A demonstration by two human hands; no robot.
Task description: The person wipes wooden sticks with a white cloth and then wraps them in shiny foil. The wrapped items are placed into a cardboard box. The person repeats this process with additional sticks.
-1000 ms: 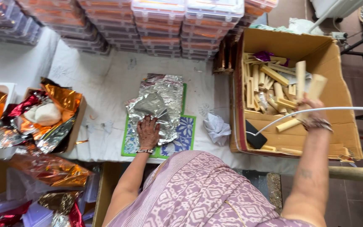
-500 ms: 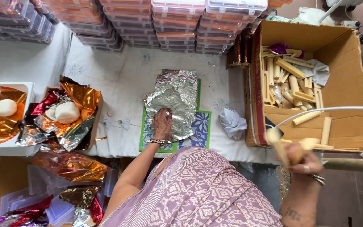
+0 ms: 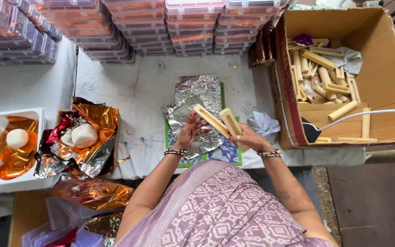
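My right hand holds two pale wooden mould pieces, each with a long slot, above the table's front edge. My left hand is raised beside them, fingers touching the left piece. Under both hands lies a crumpled sheet of silver foil on a green and blue patterned mat. The foil sheet is spread flat on the white tablecloth.
A cardboard box of several wooden pieces stands at the right, a white cable crossing it. Stacked clear plastic boxes line the back. Left: orange and silver foil sheets with white dough balls, a white tray. A crumpled grey cloth.
My right hand came back from the cardboard box with wooden pieces and now holds them over the foil. My left hand lifted off the foil to meet them.
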